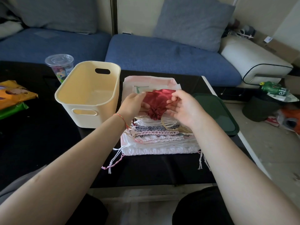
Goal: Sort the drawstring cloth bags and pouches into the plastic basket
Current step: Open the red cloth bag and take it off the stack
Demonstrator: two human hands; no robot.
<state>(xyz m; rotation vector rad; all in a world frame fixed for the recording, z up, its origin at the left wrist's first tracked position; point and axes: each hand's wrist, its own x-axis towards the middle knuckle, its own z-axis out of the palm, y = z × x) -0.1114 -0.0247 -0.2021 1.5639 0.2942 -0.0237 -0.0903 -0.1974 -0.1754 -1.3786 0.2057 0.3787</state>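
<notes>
Left hand [132, 103] and right hand [185, 108] each pinch the red pouch [155, 103] above the bag stack [159, 137]; the empty basket [87, 95] sits just left.

Dark red pouch [156, 101]; cream basket [87, 93] — blue sofa [162, 54].

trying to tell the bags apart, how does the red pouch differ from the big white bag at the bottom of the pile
The red pouch is small, dark red and glossy; the white bag is much larger and pale. The pouch is held up by the left hand and right hand; the bag lies flat on the table under the pile. Both have gathered drawstring tops.
</notes>
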